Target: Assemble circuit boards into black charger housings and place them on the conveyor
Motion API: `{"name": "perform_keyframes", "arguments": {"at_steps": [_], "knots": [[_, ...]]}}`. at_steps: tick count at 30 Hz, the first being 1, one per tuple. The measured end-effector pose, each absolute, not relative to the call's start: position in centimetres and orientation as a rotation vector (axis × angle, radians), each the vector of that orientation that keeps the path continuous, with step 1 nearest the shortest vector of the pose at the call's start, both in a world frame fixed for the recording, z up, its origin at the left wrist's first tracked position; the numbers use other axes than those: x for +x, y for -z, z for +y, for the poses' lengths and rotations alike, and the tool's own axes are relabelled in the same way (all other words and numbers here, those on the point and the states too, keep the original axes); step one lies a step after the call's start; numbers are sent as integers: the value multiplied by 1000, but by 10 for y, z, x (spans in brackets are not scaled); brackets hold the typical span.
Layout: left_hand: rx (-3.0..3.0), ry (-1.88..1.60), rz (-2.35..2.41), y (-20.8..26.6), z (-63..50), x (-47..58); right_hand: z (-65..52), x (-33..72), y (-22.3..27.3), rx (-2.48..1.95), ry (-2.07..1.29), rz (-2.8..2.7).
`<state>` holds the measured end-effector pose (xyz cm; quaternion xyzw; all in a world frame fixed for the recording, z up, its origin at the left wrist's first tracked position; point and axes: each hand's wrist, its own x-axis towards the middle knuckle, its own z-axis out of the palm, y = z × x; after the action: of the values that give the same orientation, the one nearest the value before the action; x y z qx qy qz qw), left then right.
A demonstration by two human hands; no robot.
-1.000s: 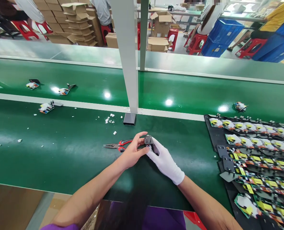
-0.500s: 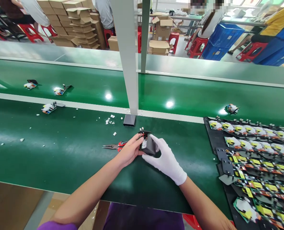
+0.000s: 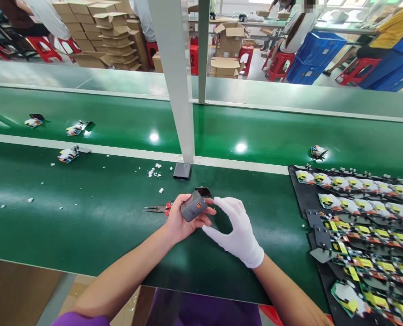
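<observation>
A dark grey plastic case (image 3: 193, 207) with a small orange mark lies in my bare left hand (image 3: 184, 222), its broad face turned up. The thumb and fingers of that hand wrap its sides. Just behind the case a black plate (image 3: 203, 191) shows; whether it is joined to the case I cannot tell. My right hand (image 3: 237, 231), in a white glove, is beside the case with thumb and fingers spread and nothing between them. Left of my left hand lie pliers (image 3: 157, 208) with red handles, partly hidden. Farther back a second grey case (image 3: 182, 171) rests by the post.
At right, a black tray (image 3: 301, 194) carries rows of circuit boards with white and yellow tops. Loose boards (image 3: 68, 155) lie at left and on the green belt (image 3: 129, 117). White crumbs (image 3: 154, 172) are scattered about. A pale post (image 3: 177, 81) rises mid-bench. People sit beyond.
My right hand has come off the case, which now lies turned in my left hand with its marked face showing. The boards on the far belt have shifted left.
</observation>
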<state>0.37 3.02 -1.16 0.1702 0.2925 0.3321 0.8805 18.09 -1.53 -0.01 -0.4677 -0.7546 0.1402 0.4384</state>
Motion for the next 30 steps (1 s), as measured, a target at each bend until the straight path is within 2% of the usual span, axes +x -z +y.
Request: {"name": "perform_keyframes", "arguments": {"at_steps": [15, 27, 30], "knots": [[346, -656, 576, 13, 29, 6, -15, 180, -2, -1122, -392, -1862], [411, -433, 497, 29, 18, 15, -17, 179, 5, -1372, -767, -1444], [405, -446, 472, 32, 21, 14, -12, 182, 9, -1407, -738, -1361]]}}
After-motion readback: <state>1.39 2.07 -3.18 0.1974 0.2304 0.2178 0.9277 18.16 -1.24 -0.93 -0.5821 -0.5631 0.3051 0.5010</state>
